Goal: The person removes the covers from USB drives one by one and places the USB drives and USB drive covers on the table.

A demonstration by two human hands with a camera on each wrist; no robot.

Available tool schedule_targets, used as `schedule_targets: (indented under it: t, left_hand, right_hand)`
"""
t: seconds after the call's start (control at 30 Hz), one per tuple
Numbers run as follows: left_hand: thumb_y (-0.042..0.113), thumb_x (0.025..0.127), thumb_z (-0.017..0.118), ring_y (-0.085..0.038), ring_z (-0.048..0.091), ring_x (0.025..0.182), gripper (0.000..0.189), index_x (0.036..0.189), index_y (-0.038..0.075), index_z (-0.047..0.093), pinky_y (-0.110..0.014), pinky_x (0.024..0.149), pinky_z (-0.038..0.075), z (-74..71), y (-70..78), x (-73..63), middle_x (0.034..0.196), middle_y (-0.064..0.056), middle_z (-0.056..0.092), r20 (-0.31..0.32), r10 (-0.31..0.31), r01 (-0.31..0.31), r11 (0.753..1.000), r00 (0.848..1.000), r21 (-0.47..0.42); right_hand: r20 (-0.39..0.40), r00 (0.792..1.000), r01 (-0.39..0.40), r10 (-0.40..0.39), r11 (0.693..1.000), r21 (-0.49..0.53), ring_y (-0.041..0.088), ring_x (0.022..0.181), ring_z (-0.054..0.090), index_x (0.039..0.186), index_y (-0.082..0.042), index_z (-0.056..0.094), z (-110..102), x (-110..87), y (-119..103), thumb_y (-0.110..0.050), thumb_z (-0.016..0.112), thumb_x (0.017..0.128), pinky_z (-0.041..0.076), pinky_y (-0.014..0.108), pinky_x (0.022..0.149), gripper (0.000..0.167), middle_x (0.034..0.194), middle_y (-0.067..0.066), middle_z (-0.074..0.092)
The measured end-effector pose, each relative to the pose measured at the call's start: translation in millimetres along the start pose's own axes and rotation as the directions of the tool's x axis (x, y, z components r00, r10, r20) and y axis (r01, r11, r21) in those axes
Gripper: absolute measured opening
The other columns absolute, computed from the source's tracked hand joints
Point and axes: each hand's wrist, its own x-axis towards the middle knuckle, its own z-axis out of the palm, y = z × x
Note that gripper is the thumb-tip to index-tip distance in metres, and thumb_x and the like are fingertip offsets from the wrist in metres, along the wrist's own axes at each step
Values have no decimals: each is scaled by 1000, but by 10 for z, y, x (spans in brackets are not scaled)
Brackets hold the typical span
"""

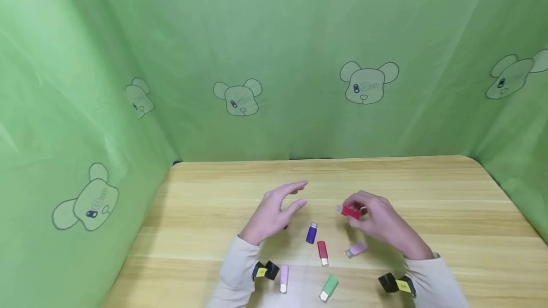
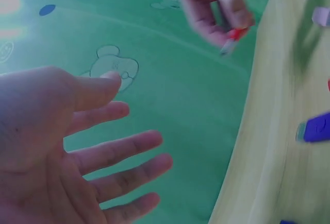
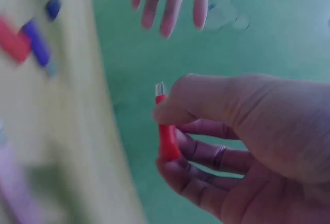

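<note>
Red USB stick (image 1: pixel 351 212) pinched in right grip (image 1: pixel 377 214), long axis sideways, plug (image 3: pixel 160 88) toward spread left grip (image 1: pixel 270 211)

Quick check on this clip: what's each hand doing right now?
Left hand: open, holding nothing.
Right hand: pinching a red USB stick.

Left sleeve (image 1: pixel 235 270): pale beige, ending behind our left hand (image 1: pixel 271 215).
Left wrist block (image 1: pixel 271 270): black, yellow-marked, also behind it.
Right sleeve (image 1: pixel 432 282): pale beige, ending behind our right hand (image 1: pixel 378 215).
Right wrist block (image 1: pixel 388 283): black, yellow-marked likewise.
</note>
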Motion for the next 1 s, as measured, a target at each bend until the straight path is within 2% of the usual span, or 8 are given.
schedule_targets:
  t: [0.13,0.27,0.37,0.5,0.57,0.63,0.73,1.0]
  left_hand:
    - [21,104,64,-20,63,123,45,146,11,56,-34,112,46,32,55,-22,135,-9,66,-9,20,-21,992,1000,-124]
    - [14,99,69,-20,69,110,38,136,7,64,-30,99,56,47,93,-52,122,-9,72,-59,4,-20,964,998,-266]
    - [10,95,73,-20,71,103,33,127,4,69,-32,90,61,54,113,-75,114,-10,74,-100,-30,-9,931,994,-366]
    - [1,92,75,-27,71,100,28,119,-2,71,-35,85,63,82,142,-88,111,-16,73,-101,-71,11,868,992,-496]
    - [-2,90,75,-29,71,99,26,116,-5,71,-35,85,63,106,155,-86,110,-20,72,-97,-82,17,844,992,-536]
    - [-4,89,76,-30,72,98,25,113,-7,71,-36,84,63,129,169,-80,109,-22,72,-101,-87,16,830,991,-557]
    - [-3,89,77,-28,72,98,23,110,-7,73,-35,84,63,157,189,-61,107,-21,73,-127,-90,6,835,988,-550]
    - [1,85,82,-20,75,90,19,103,-2,78,-33,81,63,152,209,15,100,-13,77,-176,-86,-11,873,981,-488]
  right_hand:
    - [-81,989,126,-126,992,-3,12,83,68,105,-8,74,-20,76,-246,7,83,76,63,33,76,34,96,-6,71]
    - [-115,974,200,-197,979,22,10,85,69,107,-10,76,-9,171,-442,6,84,78,63,33,79,34,98,-8,72]
    - [-127,967,229,-222,973,44,9,86,70,106,-10,77,5,211,-536,6,85,78,63,30,80,33,100,-7,73]
    - [-162,949,278,-270,960,28,12,87,73,101,-10,79,23,205,-585,6,87,76,63,29,79,31,101,-3,75]
    - [-172,940,302,-293,953,26,15,87,74,100,-10,79,32,195,-595,6,87,75,63,28,79,31,101,-2,75]
    - [-178,931,327,-318,945,23,16,88,74,100,-10,80,42,193,-601,6,87,75,63,28,80,30,102,-1,76]
    - [-181,928,337,-326,941,35,17,89,74,101,-9,79,46,190,-607,7,86,76,62,27,81,31,103,-1,76]
    - [-179,931,328,-320,944,22,16,89,75,103,-8,79,14,196,-597,7,86,76,62,27,81,31,102,1,77]
